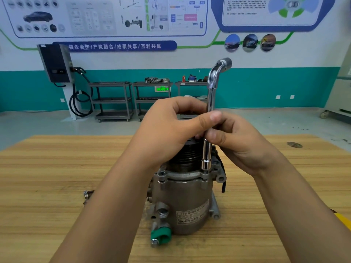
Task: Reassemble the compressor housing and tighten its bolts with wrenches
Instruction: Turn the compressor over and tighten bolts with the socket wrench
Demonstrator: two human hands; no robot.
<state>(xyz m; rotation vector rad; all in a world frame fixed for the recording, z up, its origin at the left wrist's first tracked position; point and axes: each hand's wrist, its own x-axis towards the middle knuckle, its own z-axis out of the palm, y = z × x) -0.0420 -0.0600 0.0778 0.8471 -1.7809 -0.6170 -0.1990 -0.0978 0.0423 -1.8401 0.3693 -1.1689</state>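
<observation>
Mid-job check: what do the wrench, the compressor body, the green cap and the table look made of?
Wrench: chrome-plated steel, likely; mirror-bright highlights.
Compressor body: cast aluminium, probably; dull grey, matte, slightly grainy.
Green cap: plastic by its look; even colour, soft sheen.
Table: wood or wood-look laminate; striped grain, matte.

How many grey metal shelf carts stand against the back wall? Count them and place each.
3, in a row: left cart beside the black wall charger, middle cart, right cart partly hidden behind the left hand.
</observation>
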